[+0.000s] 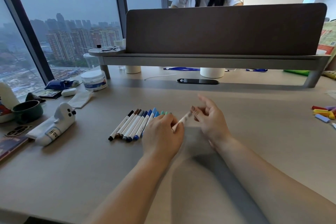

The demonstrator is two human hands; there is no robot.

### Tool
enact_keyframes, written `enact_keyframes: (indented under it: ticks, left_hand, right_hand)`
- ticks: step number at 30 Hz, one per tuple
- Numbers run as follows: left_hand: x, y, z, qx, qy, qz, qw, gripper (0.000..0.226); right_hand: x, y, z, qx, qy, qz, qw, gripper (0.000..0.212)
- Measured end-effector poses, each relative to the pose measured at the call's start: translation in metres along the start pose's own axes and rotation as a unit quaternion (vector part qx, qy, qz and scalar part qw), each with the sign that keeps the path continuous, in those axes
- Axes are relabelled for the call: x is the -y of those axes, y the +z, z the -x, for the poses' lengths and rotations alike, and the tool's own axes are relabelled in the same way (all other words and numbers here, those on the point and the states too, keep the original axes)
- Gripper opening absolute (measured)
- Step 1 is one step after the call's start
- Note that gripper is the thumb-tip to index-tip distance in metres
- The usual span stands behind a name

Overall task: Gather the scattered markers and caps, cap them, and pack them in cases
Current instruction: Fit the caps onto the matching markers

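Note:
Several capped markers [132, 125] lie side by side in a row on the desk [72, 169], caps black, brown, grey, blue and teal. My left hand [161, 136] covers the right end of the row and holds a blurred white marker [183, 120] that points up and right. My right hand [211, 118] is just to the right of it, with thumb and fingers pinching that marker's far tip. Whether a cap sits at the tip is too blurred to tell.
A white ghost-shaped case [56, 125] lies at the left, beside a dark green cup [27, 110]. Several coloured caps or crayons [323, 112] sit at the right edge. A shelf riser with a grey screen [223, 29] spans the back; a person sits behind it.

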State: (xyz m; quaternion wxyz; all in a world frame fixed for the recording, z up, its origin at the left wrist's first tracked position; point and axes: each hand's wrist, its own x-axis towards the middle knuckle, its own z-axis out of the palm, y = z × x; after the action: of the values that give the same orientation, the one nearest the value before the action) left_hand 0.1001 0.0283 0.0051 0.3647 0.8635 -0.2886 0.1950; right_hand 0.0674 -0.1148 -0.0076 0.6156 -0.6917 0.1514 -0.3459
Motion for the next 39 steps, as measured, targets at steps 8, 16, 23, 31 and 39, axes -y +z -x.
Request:
enact_keyframes:
  ticks: [8, 16, 23, 31, 39]
  left_hand:
    - [0.004, -0.006, -0.001, 0.065, -0.003, -0.183, 0.981, 0.02]
    - [0.01, -0.005, -0.002, 0.115, -0.029, -0.165, 0.979, 0.025]
    - [0.017, 0.003, -0.007, 0.114, -0.036, -0.169, 0.978, 0.023]
    - [0.019, 0.002, -0.006, 0.089, -0.037, -0.149, 0.984, 0.03]
    - [0.013, 0.007, -0.006, 0.063, -0.007, -0.072, 0.995, 0.02]
  right_hand:
    - [-0.002, 0.007, 0.004, 0.121, -0.032, 0.308, 0.943, 0.023]
    - [-0.014, 0.009, -0.002, 0.167, -0.065, 0.382, 0.907, 0.03]
    - [-0.019, 0.008, -0.005, 0.173, -0.081, 0.4, 0.896, 0.031]
    - [-0.011, 0.004, -0.002, 0.15, -0.045, 0.338, 0.928, 0.025]
    - [-0.002, -0.014, 0.003, 0.076, -0.009, 0.238, 0.968, 0.017]
